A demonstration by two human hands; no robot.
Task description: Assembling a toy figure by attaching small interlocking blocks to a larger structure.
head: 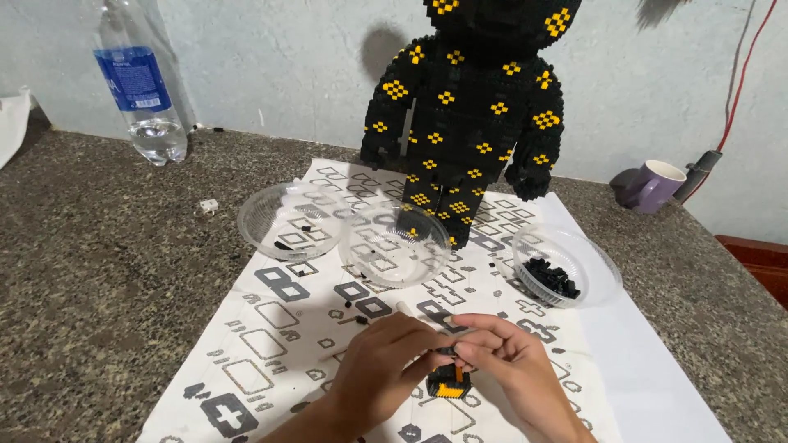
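A: Head view: what are the two hands doing?
B: The left hand (386,365) and the right hand (509,361) meet low over the printed paper sheet (271,344), fingers pinched together on a small black and orange block piece (449,384). The left hand also grips a thin white tool (404,308) that sticks up past its knuckles

A: Where does that piece sit?
B: Between the fingertips of both hands, just above the sheet, near the bottom edge of the view

A: And around them?
B: Three clear plastic bowls sit further back on the sheet: the left bowl (283,221) and the middle bowl (396,244) hold only a few bits, the right bowl (566,267) a heap of black bricks. Behind them stands a tall black brick figure (468,123) with yellow spots. A water bottle (139,82) stands far left on the speckled worktop (98,271), a purple mug (652,186) far right
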